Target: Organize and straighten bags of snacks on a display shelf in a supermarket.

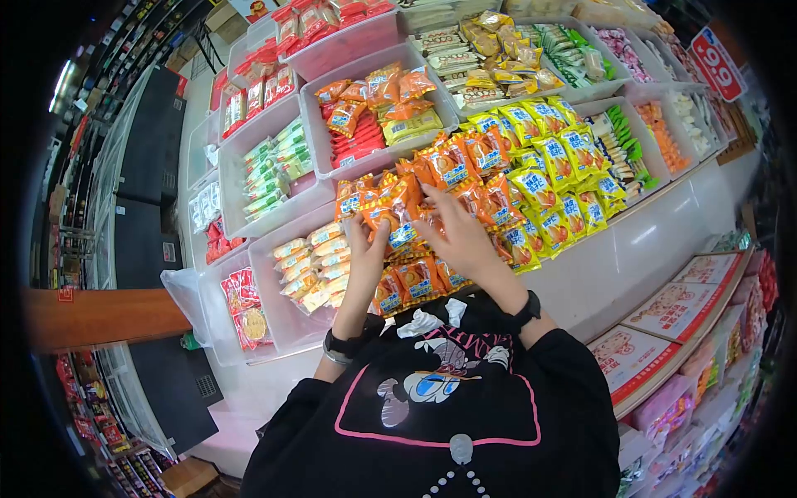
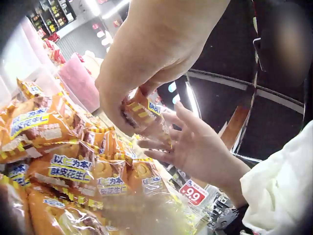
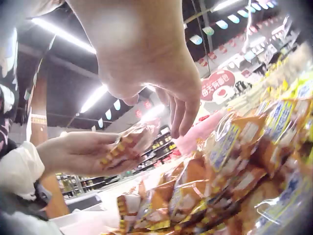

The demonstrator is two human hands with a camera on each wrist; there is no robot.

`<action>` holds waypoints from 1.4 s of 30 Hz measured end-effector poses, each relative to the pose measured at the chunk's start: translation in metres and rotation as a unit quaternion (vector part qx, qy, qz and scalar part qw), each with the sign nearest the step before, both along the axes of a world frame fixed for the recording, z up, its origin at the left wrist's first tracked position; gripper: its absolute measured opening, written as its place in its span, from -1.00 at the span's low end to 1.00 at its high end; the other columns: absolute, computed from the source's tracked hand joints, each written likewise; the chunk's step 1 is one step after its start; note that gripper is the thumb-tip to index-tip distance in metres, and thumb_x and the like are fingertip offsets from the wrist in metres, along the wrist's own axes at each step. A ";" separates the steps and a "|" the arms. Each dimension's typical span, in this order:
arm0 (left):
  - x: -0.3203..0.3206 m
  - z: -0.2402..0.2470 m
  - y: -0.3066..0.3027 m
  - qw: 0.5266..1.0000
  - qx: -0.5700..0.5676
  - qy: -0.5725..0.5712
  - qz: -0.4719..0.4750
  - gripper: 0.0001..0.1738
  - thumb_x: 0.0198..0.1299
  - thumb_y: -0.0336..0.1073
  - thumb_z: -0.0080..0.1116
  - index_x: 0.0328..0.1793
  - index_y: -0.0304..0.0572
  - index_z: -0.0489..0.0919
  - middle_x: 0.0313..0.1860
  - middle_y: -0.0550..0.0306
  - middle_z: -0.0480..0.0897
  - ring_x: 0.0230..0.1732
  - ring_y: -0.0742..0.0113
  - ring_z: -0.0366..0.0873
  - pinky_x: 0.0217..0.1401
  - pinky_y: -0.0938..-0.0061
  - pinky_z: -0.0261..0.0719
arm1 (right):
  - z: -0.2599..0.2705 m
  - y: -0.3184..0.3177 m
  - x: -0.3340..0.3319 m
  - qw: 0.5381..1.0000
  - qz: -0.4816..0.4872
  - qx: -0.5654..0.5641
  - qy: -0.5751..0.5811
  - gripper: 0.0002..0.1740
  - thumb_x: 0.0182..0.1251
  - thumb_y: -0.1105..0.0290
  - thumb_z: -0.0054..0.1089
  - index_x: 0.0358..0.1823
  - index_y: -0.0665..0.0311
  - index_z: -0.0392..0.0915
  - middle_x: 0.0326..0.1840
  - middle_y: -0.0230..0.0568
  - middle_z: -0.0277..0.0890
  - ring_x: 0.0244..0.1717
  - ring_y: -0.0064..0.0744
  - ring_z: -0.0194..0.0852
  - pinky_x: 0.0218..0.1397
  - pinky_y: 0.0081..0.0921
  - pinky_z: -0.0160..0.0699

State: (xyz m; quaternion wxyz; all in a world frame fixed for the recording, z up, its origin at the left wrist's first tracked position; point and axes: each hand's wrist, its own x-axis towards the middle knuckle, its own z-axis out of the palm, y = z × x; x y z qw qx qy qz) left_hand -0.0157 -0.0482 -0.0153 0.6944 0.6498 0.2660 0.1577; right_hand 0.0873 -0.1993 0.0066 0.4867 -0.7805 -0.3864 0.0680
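Note:
My left hand holds an orange snack packet between thumb and fingers, above a heap of matching orange packets. In the left wrist view the held packet shows a yellow-striped edge and a blue-and-white label. To its right, my right hand hovers over the heap, its fingers spread and holding nothing. From the right wrist, the right hand hangs with loosely bent fingers above the packets, while the left hand supports the packet from below.
Yellow packets lie heaped to the right of the orange ones. A clear bin of cream-coloured packets stands at left. Behind are bins of green-and-white sticks and orange and red packets. A price sign stands at upper right.

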 end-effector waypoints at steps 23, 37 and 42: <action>0.056 -0.038 0.002 0.839 0.533 0.094 -0.048 -0.32 0.21 -0.40 0.02 0.48 0.02 0.14 0.44 -0.38 0.04 0.43 -0.42 -0.02 0.38 -0.23 -0.03 | -0.034 0.049 0.037 0.934 -0.091 -0.126 -0.323 -0.50 0.21 0.41 0.02 0.23 0.17 0.39 0.21 -0.06 0.32 0.22 -0.09 0.28 0.23 -0.18 0.25; 0.054 -0.074 0.017 0.789 0.602 0.088 -0.079 -0.38 0.29 -0.26 -0.07 0.48 -0.13 0.12 0.39 -0.41 0.16 0.36 -0.51 0.07 0.37 -0.18 0.02 | -0.051 0.063 0.038 0.920 -0.084 -0.248 -0.291 -0.34 0.28 0.16 -0.06 0.41 0.18 0.17 0.50 -0.10 0.00 0.49 -0.08 -0.08 0.51 0.10 -0.35; 0.048 -0.052 0.008 0.795 0.599 0.070 -0.073 -0.34 0.22 -0.31 0.04 0.43 -0.28 0.15 0.33 -0.43 0.23 0.35 -0.40 0.12 0.38 -0.16 0.05 | -0.045 0.063 0.038 0.915 -0.082 -0.251 -0.304 -0.37 0.30 0.15 -0.07 0.39 0.18 0.20 0.49 -0.09 0.01 0.47 -0.05 -0.03 0.49 0.12 -0.28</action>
